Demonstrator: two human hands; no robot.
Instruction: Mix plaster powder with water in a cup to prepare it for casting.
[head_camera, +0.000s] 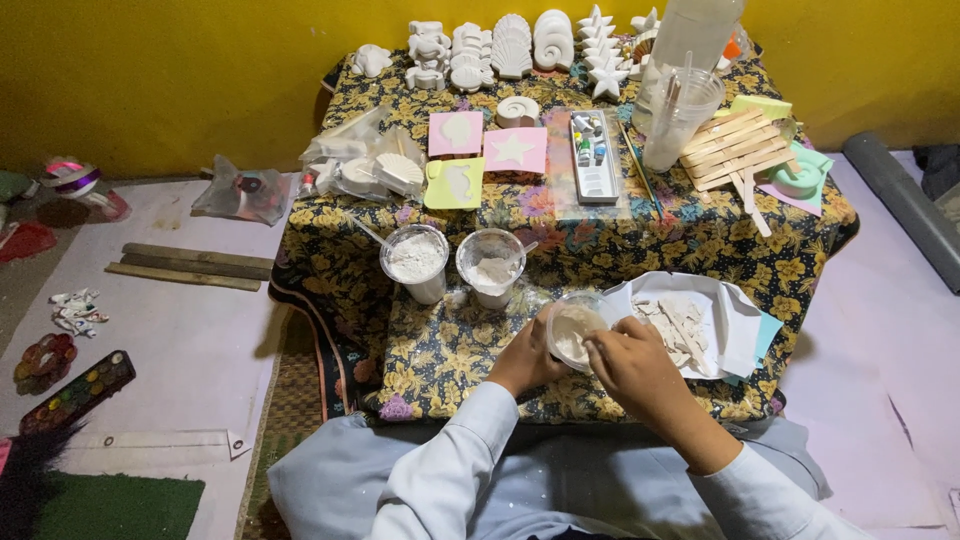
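My left hand (525, 358) holds a small clear plastic cup (573, 330) with white paste inside, near the front edge of the low table (620, 235). My right hand (632, 362) is over the cup's rim with its fingers pinched together; whether it holds a stirrer I cannot tell. Just right of the cup lies white paper (725, 315) with a wooden stick and white plaster bits on it. Two clear cups of white powder (416, 260) (491, 265) stand behind my hands, each with a stick or spoon in it.
Floral cloth covers the table. White plaster shell and star casts (512, 45) line the back edge. Pink and yellow moulds (515, 150), a paint tray (594, 155), wooden sticks (735, 150), a tall cup (680, 115) and plastic bags (365, 160) sit mid-table. A paint palette (78, 390) lies on the floor left.
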